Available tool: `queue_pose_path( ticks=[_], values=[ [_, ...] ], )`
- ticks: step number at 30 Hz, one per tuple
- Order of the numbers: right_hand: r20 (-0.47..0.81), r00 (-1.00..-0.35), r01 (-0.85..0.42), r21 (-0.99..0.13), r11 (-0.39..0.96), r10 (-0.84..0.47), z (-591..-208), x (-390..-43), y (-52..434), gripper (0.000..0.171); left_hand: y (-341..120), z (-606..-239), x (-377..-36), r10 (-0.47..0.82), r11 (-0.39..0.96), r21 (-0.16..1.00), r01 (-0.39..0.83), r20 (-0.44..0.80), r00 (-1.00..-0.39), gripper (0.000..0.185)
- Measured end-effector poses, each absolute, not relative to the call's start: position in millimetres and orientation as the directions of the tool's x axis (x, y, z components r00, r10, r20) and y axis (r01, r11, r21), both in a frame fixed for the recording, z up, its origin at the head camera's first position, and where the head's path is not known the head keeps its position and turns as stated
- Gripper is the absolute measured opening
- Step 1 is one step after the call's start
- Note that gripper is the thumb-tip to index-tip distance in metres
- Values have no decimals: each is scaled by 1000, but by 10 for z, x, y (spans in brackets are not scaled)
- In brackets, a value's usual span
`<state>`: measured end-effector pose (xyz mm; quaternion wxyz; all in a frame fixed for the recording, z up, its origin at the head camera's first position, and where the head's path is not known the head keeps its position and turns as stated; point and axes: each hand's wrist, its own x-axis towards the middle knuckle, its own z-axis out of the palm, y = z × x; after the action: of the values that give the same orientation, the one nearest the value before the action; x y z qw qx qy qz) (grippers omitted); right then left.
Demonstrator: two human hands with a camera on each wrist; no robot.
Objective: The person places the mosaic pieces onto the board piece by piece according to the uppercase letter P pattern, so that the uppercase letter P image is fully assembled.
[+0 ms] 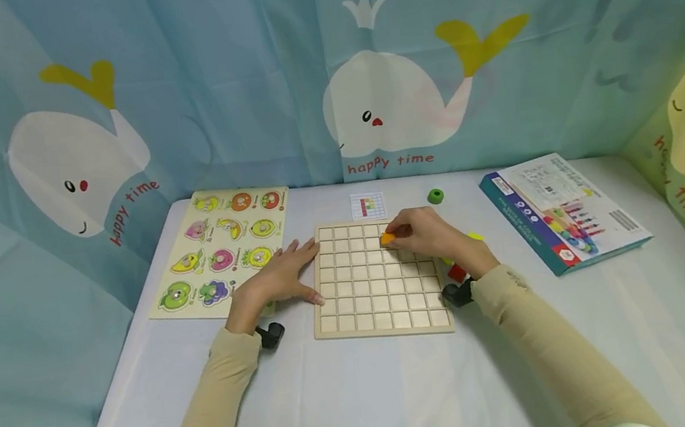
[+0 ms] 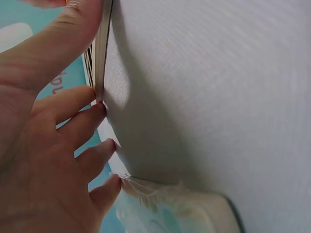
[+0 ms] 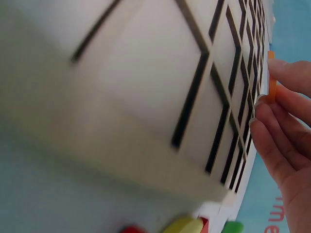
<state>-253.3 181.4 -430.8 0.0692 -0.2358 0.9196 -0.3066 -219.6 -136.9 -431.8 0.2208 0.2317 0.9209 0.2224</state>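
A wooden grid board lies on the white table. My right hand pinches a small orange block over a cell in the board's upper right part; the right wrist view shows the orange block between my fingertips just above the board. My left hand lies flat, fingers straight, against the board's left edge; the left wrist view shows my fingers touching the board's edge.
A fruit peg puzzle lies at the left. A small pattern card and a green ring sit behind the board. A game box lies at the right. Red and yellow-green pieces lie near my right wrist.
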Motion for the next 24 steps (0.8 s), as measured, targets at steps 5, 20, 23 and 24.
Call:
queue_pose_path(
  ticks=[5,20,23,24],
  values=[
    [33,-862,-426,-586,689,-505,-4327,-2576,1737,24,-1369,-4362,-2216,523,795,514,324,-309,-794,110],
    [60,-800,-532,-532,659,-597,-4350,-2663,1575,19,-1359,-4354,-2225,508,803,511,306,-319,-800,111],
    [77,-786,-554,-527,644,-613,-4371,-2675,1566,18,-1360,-4350,-2219,505,803,515,300,-320,-801,111],
    [84,-781,-562,-524,640,-618,-4378,-2677,1562,18,-1362,-4352,-2216,503,802,518,296,-321,-802,111]
  ],
)
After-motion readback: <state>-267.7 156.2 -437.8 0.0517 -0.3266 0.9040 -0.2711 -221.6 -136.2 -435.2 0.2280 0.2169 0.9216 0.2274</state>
